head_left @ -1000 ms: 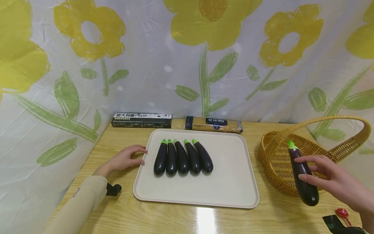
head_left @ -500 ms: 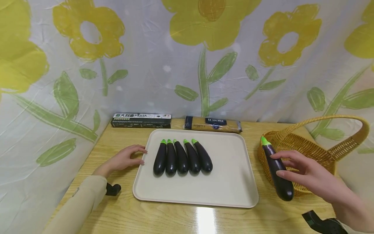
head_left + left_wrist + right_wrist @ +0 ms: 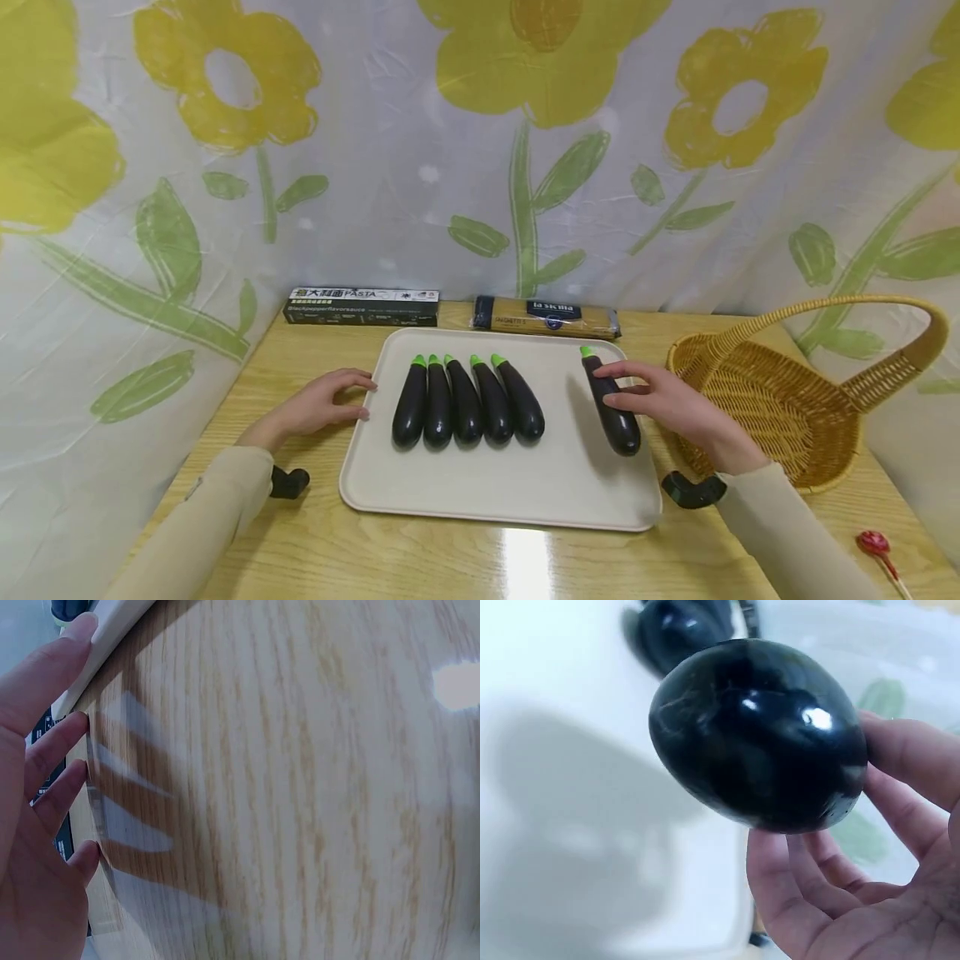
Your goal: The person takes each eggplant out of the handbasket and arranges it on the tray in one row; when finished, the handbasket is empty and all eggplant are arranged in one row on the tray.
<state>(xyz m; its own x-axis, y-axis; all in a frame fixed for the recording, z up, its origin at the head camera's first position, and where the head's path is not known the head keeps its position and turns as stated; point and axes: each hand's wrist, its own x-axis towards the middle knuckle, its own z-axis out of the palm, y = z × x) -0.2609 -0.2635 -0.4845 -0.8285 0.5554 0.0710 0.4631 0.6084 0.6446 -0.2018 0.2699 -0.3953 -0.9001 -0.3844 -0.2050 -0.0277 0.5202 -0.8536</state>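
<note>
My right hand [image 3: 667, 404] holds a dark purple eggplant [image 3: 617, 421] with a green stem end over the right part of the white tray [image 3: 495, 500]. In the right wrist view, the rounded end of the held eggplant [image 3: 757, 735] faces the camera, pinched between thumb and fingers. A shadow falls on the tray beneath it. Several more eggplants [image 3: 468, 404] lie side by side on the tray's left half, green ends toward the back. My left hand [image 3: 318, 406] rests at the tray's left rim, its fingertips right at the edge and the fingers loosely bent around nothing.
A wicker basket [image 3: 780, 417] with a tall handle stands right of the tray. Behind the tray lie a dark pasta box [image 3: 362, 308] and a spaghetti packet [image 3: 547, 317]. A red lollipop [image 3: 874, 543] lies at the front right of the wooden table [image 3: 405, 558].
My right hand has carried the eggplant leftward, from over the basket across to above the tray's right side. The left hand and the eggplants in the row have stayed put.
</note>
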